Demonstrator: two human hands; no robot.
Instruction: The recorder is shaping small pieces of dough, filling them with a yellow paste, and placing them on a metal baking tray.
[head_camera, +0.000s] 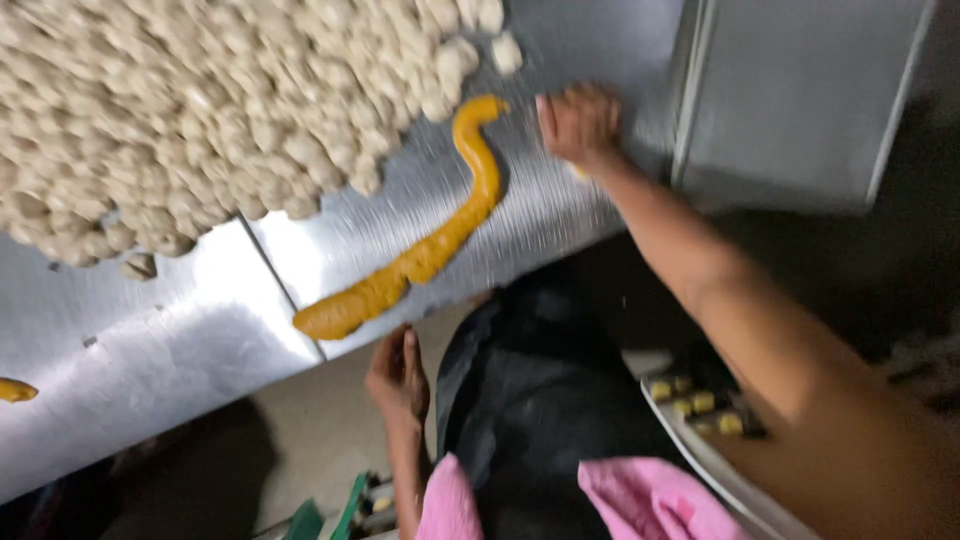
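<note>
A long orange-yellow rope of soft paste (440, 240) lies curved across the ribbed metal table (150, 350). My right hand (578, 125) rests on the table beside the rope's upper end, fingers curled and blurred; a small yellow bit shows under the wrist. My left hand (400, 375) hangs below the table's front edge, close to the rope's lower end, fingers loosely extended with nothing in them. A big heap of pale dough balls (200, 110) covers the table's upper left, touching the rope's top.
A grey metal box (800, 90) stands at the upper right. A white tray (675, 430) with small yellow pieces sits low on the right. Another orange-yellow piece (15, 390) lies at the left edge. Green crate parts (350, 510) sit on the floor.
</note>
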